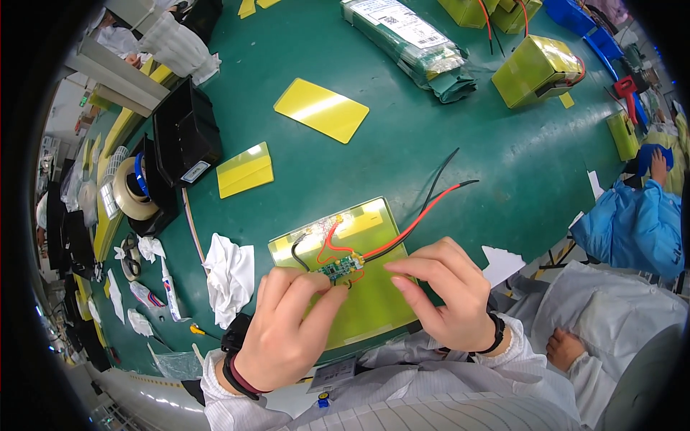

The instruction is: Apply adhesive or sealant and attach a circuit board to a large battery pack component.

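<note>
A yellow-wrapped battery pack [366, 312] lies at the table's near edge in front of me. Over it is a small green circuit board [339, 269], joined to the pack by thin red and black wires. Thicker red and black leads [422, 215] run from the board toward the far right, their tips sleeved in black. My left hand [287, 323] pinches the board's near left edge between thumb and forefinger. Just right of the board, my right hand [449, 298] hovers with thumb and forefinger apart and nothing between them.
Yellow sheets [322, 110] lie beyond the pack. A wrapped parcel [406, 43] and more yellow battery packs [535, 72] stand farther off. At left are black bins [185, 133], tape rolls [133, 188], crumpled white cloth [228, 276] and a glue tube [171, 291]. A blue-sleeved person [632, 226] sits at right.
</note>
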`<state>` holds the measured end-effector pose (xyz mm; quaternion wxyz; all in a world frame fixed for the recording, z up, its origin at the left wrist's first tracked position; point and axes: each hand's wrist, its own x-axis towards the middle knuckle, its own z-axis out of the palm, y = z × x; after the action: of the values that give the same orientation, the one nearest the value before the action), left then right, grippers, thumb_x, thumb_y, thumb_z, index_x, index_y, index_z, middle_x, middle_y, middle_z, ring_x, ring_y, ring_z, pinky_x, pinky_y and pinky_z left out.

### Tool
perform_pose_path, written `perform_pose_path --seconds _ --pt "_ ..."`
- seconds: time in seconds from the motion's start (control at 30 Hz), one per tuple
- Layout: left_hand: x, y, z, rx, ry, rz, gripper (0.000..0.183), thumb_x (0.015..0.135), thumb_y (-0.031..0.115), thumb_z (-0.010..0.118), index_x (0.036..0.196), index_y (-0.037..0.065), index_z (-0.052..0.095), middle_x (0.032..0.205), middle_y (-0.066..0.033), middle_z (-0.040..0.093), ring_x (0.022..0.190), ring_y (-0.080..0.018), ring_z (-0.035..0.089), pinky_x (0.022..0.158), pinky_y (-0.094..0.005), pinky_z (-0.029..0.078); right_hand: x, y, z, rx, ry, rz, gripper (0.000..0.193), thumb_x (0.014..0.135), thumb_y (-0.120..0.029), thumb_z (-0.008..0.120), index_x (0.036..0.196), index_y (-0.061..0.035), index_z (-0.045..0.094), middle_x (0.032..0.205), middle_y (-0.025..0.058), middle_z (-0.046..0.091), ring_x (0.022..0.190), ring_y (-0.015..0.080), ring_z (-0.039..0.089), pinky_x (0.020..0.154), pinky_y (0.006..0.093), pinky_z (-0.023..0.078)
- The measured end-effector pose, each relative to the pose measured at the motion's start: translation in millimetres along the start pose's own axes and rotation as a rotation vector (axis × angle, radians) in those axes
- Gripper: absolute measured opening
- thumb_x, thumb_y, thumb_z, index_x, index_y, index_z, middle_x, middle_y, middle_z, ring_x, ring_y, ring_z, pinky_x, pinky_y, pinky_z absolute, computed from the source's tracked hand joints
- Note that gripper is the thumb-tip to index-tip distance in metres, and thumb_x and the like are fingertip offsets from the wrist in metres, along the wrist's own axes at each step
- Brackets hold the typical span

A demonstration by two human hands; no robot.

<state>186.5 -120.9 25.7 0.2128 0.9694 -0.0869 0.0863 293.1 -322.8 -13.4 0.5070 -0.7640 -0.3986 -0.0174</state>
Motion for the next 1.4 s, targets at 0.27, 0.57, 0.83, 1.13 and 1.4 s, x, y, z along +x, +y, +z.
perform_pose_path --seconds 0.27,0.57,0.83,1.13,1.4 --pt "0 -8 -1 -0.07 -0.005 0.037 0.031 0.072 -0.001 0.077 0.101 -0.003 0.067 0.101 -0.0124 0.058 0.089 -0.0307 0.056 0.075 -0.0397 0.046 5 1 18 0.043 -0.092 -0.085 0.025 0.073 0.005 0.082 0.094 -0.0003 0.071 0.09 0.0104 0.065 0.075 0.0269 0.063 0.063 0.0354 0.052" --pt "1 -9 1 -0.088 0.046 0.029 0.029 0.074 -0.002 0.076 0.101 -0.003 0.067 0.099 -0.0122 0.058 0.089 -0.0305 0.056 0.075 -0.0388 0.046 14 -7 28 -0.101 -0.195 -0.12 0.028 0.069 0.006 0.079 0.094 0.0007 0.069 0.089 0.0102 0.061 0.078 0.0294 0.065 0.066 0.0381 0.055" --pt "1 -14 -3 -0.153 0.063 -0.024 0.028 0.073 -0.006 0.079 0.099 0.001 0.071 0.096 -0.0103 0.06 0.087 -0.0304 0.055 0.075 -0.0385 0.05 17 -1 26 -0.108 -0.248 -0.258 0.027 0.072 0.002 0.072 0.097 0.0066 0.065 0.088 0.0123 0.058 0.078 0.0271 0.061 0.066 0.0365 0.053" --pt "0 -16 -3 -0.19 0.048 -0.021 0.03 0.071 -0.006 0.078 0.099 -0.001 0.07 0.096 -0.0109 0.06 0.089 -0.0307 0.056 0.078 -0.0393 0.051 16 -4 25 -0.158 -0.301 -0.303 0.03 0.072 0.0 0.069 0.101 0.0074 0.066 0.09 0.0124 0.058 0.078 0.0262 0.06 0.064 0.0354 0.053" --pt "0 -18 -3 -0.206 0.033 -0.015 0.029 0.071 -0.006 0.078 0.099 -0.001 0.07 0.097 -0.0113 0.059 0.089 -0.0313 0.056 0.078 -0.0396 0.051 17 -8 23 -0.24 -0.324 -0.321 0.032 0.072 -0.004 0.067 0.102 0.0066 0.067 0.087 0.0109 0.054 0.076 0.0245 0.058 0.062 0.0338 0.051"
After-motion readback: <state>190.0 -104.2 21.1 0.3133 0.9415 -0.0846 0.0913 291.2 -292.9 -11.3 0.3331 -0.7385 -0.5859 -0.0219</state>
